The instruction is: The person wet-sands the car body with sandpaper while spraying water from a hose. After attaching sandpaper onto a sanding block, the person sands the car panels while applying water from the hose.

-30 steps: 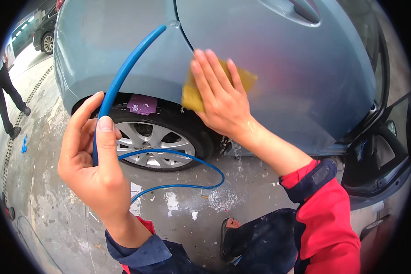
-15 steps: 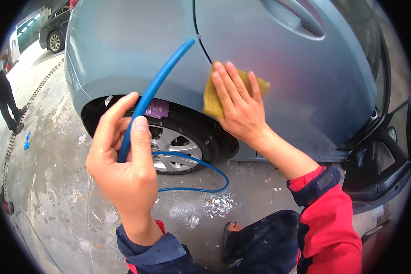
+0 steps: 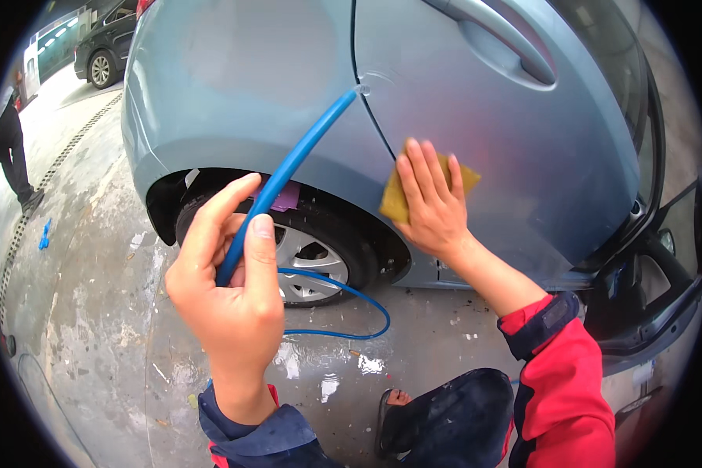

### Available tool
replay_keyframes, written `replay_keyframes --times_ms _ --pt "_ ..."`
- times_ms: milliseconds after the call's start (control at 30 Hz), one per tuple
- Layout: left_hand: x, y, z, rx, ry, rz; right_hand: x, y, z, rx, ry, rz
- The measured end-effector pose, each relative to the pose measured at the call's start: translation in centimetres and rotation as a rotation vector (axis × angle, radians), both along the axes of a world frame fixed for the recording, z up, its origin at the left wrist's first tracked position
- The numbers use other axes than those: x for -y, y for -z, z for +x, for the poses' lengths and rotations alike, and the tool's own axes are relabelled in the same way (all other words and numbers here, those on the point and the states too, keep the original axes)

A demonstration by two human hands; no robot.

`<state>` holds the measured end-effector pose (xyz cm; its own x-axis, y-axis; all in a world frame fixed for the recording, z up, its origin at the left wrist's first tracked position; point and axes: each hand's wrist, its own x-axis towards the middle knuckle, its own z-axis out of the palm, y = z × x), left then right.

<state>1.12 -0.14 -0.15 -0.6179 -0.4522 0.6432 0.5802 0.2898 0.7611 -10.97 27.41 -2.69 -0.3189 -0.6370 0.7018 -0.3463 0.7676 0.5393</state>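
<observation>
Two bare hands: raised in front of a light blue car (image 3: 234,93), well apart from each other.
Left hand (image 3: 230,304): curled, with the blue hose (image 3: 300,160) pinched between thumb and index finger.
Blue hose: slants up and right out of the left hand, its tip near the panel seam (image 3: 375,121), clear water at its mouth; a loop of it shows right of that hand, in front of the wheel (image 3: 312,257).
Right hand (image 3: 437,214): laid flat, fingers stretched out, the little finger set apart, its palm side over the yellow pad (image 3: 395,201).
Yellow pad: between the right hand and the car's side, corners showing left and right of the fingers, below the hose tip.
Purple piece (image 3: 287,196): on top of the tyre, partly hidden behind the hose.
</observation>
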Motion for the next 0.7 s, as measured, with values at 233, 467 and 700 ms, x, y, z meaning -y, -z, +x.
replay_keyframes --times_ms 233,467,700 --pt "-1.3 0.2 -0.7 0.019 0.022 0.012 1.1 -0.4 -1.1 0.006 0.040 -0.042" --pt "-1.9 0.6 -1.0 0.012 -0.043 -0.020 2.3 -1.5 -1.4 0.063 0.005 -0.095" --pt "-0.4 -0.3 -0.3 -0.025 -0.046 0.033 0.1 -1.3 -0.9 -0.072 -0.002 -0.030"
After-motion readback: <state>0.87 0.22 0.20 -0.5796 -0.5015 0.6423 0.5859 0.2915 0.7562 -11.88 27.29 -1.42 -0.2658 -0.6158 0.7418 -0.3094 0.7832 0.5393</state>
